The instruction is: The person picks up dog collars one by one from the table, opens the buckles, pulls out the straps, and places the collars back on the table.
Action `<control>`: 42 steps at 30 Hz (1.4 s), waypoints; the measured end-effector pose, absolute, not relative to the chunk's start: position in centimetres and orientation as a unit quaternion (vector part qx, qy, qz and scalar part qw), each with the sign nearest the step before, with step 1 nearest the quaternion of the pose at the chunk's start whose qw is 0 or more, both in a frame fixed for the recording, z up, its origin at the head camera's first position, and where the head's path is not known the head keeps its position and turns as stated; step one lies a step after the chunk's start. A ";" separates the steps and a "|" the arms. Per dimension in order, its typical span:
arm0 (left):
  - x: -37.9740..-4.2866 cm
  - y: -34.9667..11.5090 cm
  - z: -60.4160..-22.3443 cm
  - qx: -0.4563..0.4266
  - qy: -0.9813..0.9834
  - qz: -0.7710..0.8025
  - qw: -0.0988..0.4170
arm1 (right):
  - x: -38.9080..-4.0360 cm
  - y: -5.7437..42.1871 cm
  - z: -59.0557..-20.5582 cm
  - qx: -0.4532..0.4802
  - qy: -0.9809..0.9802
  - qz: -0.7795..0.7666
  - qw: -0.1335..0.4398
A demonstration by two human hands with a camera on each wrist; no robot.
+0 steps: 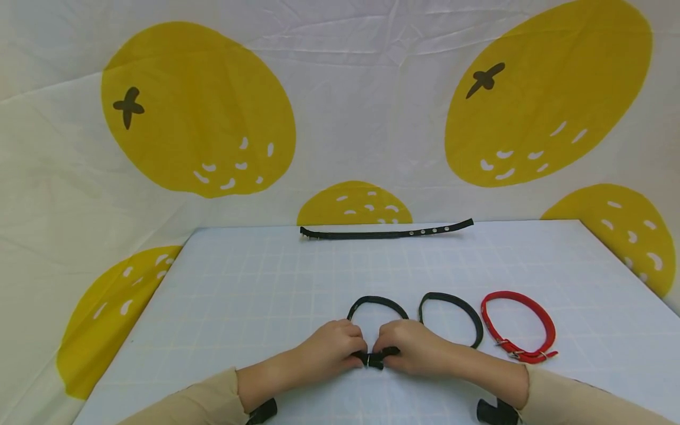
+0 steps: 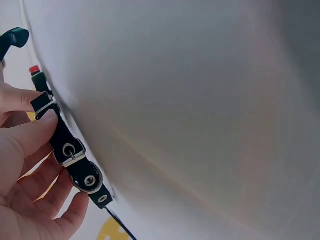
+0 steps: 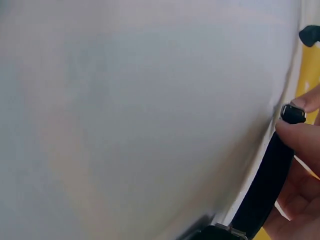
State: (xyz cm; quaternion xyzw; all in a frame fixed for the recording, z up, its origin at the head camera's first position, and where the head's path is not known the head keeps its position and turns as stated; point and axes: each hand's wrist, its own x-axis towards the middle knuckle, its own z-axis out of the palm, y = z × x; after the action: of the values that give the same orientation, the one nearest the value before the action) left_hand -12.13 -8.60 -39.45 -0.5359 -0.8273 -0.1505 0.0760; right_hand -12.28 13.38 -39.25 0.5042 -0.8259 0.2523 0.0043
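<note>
A black buckled collar (image 1: 378,300), bent into a loop, lies in front of me, with both hands at its near side. My left hand (image 1: 333,348) pinches the strap beside the metal buckle (image 2: 71,156), thumb on top. In the left wrist view, metal eyelets (image 2: 90,180) show along the collar. From the right, my right hand (image 1: 411,347) pinches the same collar's strap (image 3: 265,182) between thumb and finger. Just beyond the right hand lies another looped black collar (image 1: 474,319), its near part hidden by my forearm. A red collar (image 1: 551,330), buckled into a loop, rests farther right.
Near the table's far edge, a black collar (image 1: 366,235) lies stretched out straight, with eyelets towards its right end. The table (image 1: 255,283) has a pale checked cover. Behind it hangs a white cloth (image 1: 366,118) printed with yellow fruit shapes.
</note>
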 end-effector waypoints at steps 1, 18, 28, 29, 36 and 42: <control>-12.1 -8.6 -39.4 -0.536 -0.826 -0.156 0.079 | -12.3 13.4 -39.1 0.503 -0.825 0.256 0.003; -12.6 -9.1 -36.4 -0.453 -0.847 -0.277 -0.008 | -12.4 14.9 -34.8 0.462 -0.833 0.303 -0.022; -12.6 -9.0 -35.1 -0.386 -0.803 -0.439 -0.116 | -12.0 14.4 -33.8 0.494 -0.785 0.366 0.073; -12.6 -8.9 -35.0 -0.381 -0.799 -0.450 -0.122 | -11.9 14.3 -33.7 0.493 -0.783 0.373 0.073; -12.5 -8.4 -34.5 -0.322 -0.773 -0.514 -0.185 | -11.7 13.7 -33.1 0.476 -0.782 0.395 0.076; -12.6 -8.2 -34.3 -0.296 -0.762 -0.538 -0.205 | -11.7 13.7 -32.9 0.469 -0.782 0.400 0.091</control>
State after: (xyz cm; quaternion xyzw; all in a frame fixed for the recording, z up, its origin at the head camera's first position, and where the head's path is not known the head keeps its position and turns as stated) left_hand -12.62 -8.24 -34.27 -0.2964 -0.7622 -0.5379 -0.2047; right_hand -11.72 13.73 -32.90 0.4690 -0.7820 0.4005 0.0906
